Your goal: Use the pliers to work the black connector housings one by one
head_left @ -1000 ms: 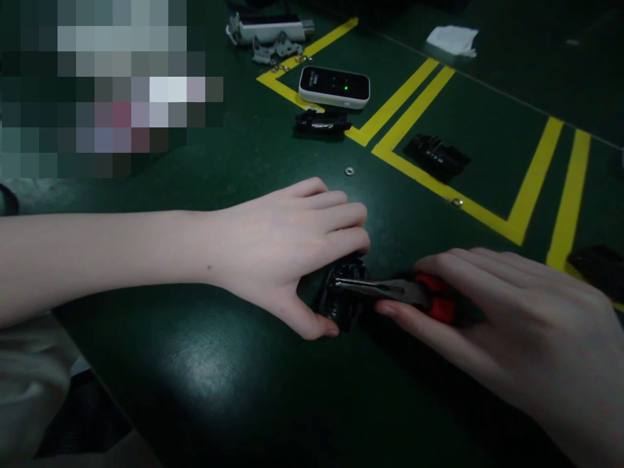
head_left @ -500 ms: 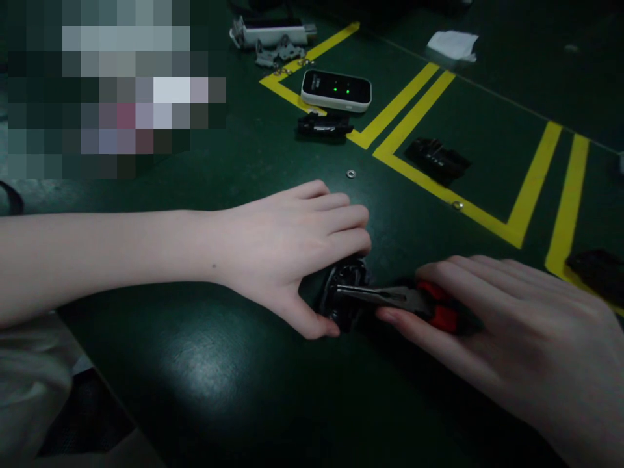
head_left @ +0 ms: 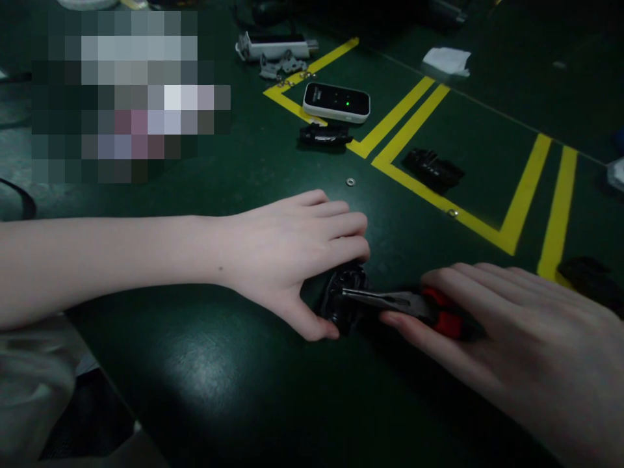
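My left hand (head_left: 297, 253) is closed around a small black plastic part (head_left: 341, 305), thumb on the near side and fingers on the far side, pressing it to the green table. In my right hand (head_left: 507, 331) are needle-nose pliers (head_left: 400, 303) with red handles. Their long jaws point left, and the tips touch the top of the black part or sit just over it. Whether the tips grip anything is too small and dark to tell. Just beyond my left fingers a small metal washer (head_left: 351, 182) lies on the table.
Yellow tape lines (head_left: 439, 201) mark the green table (head_left: 205, 377). Farther back lie a white device with a green light (head_left: 336, 103), black plastic parts (head_left: 433, 169), grey metal brackets (head_left: 283, 65), a white-and-black device (head_left: 275, 47) and crumpled white paper (head_left: 447, 60). Another washer (head_left: 452, 213) sits on the tape.
The view has tilted slightly, so the table objects appear a little lower. The plier tips have shifted slightly right on the black part. Both hands keep their grip.
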The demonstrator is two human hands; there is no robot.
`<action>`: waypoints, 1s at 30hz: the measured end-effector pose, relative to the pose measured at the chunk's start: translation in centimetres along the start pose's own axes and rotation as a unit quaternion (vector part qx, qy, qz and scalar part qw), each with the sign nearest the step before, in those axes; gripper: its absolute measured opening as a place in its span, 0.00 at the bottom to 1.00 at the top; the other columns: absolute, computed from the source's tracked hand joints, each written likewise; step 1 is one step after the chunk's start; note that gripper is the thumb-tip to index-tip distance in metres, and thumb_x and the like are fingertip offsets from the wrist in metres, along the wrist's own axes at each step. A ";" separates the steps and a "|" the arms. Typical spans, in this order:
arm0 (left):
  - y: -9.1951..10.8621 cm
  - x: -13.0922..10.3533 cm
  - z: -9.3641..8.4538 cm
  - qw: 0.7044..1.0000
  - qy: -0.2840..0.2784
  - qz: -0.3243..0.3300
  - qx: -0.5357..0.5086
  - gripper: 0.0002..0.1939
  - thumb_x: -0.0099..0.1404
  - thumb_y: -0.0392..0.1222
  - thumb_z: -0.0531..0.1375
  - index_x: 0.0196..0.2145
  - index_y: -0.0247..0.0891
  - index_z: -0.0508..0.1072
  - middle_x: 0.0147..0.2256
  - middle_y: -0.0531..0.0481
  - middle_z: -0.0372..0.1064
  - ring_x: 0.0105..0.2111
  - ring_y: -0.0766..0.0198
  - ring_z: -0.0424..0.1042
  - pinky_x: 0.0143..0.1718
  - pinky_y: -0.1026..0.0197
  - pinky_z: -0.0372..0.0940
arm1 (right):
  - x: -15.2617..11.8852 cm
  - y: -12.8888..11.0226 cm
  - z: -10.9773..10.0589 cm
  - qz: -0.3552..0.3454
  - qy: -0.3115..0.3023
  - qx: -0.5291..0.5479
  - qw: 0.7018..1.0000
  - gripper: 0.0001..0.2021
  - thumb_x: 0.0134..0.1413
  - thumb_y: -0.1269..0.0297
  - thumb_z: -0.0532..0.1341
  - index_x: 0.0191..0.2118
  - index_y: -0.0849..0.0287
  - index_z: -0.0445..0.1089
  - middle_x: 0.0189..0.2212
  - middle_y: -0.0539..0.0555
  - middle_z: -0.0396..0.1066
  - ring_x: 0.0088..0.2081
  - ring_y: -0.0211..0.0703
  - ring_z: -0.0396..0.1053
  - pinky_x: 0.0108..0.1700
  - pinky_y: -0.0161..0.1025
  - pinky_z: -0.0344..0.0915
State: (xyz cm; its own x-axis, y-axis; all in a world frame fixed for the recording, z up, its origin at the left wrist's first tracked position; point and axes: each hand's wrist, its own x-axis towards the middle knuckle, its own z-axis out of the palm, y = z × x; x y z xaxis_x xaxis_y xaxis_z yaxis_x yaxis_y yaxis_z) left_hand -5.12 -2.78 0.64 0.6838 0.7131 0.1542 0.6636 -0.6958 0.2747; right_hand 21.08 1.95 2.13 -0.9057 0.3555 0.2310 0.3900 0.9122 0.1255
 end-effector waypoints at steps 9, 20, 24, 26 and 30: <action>0.1 0.0 0.5 1.000 0.017 0.002 -0.025 0.34 0.58 0.65 0.62 0.50 0.34 0.70 0.49 0.41 0.69 0.46 0.50 0.69 0.49 0.51 0.57 | 0.3 -0.1 0.3 -0.009 0.007 0.008 1.000 0.22 0.66 0.43 0.51 0.27 0.55 0.60 0.22 0.49 0.61 0.22 0.41 0.61 0.24 0.39 0.55; 1.6 0.5 1.4 0.996 0.054 -0.067 -0.025 0.39 0.56 0.71 0.62 0.49 0.32 0.70 0.47 0.43 0.69 0.45 0.51 0.67 0.45 0.52 0.55 | 0.1 0.1 0.3 -0.005 0.013 0.001 1.000 0.24 0.65 0.43 0.51 0.29 0.57 0.65 0.24 0.51 0.66 0.23 0.41 0.63 0.25 0.39 0.57; 1.8 0.5 1.5 0.996 0.052 -0.065 -0.038 0.36 0.57 0.67 0.63 0.50 0.33 0.70 0.48 0.41 0.68 0.45 0.50 0.67 0.45 0.51 0.56 | 0.2 0.3 0.1 -0.012 0.007 -0.020 1.000 0.23 0.65 0.43 0.52 0.30 0.58 0.66 0.25 0.53 0.67 0.25 0.42 0.64 0.25 0.39 0.58; 1.8 0.5 1.4 0.996 0.050 -0.059 -0.043 0.35 0.58 0.65 0.64 0.51 0.34 0.70 0.49 0.40 0.68 0.46 0.50 0.67 0.45 0.51 0.56 | 0.0 0.4 -0.1 -0.005 0.008 -0.022 1.000 0.23 0.64 0.42 0.52 0.31 0.58 0.65 0.25 0.53 0.67 0.26 0.43 0.64 0.26 0.39 0.58; 1.4 0.4 1.3 0.996 0.046 -0.047 -0.053 0.34 0.58 0.63 0.64 0.51 0.33 0.70 0.50 0.39 0.67 0.47 0.49 0.67 0.46 0.50 0.57 | -0.4 0.8 -0.6 0.012 0.021 -0.009 1.000 0.22 0.64 0.42 0.53 0.34 0.58 0.65 0.28 0.53 0.67 0.28 0.43 0.63 0.28 0.39 0.55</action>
State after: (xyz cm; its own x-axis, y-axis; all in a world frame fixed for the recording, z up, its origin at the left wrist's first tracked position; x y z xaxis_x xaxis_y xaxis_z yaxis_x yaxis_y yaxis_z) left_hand -3.50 -3.60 -0.19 0.5865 0.7829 0.2077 0.6840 -0.6160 0.3908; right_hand 21.89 2.45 2.70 -0.8889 0.3672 0.2739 0.4139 0.9001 0.1363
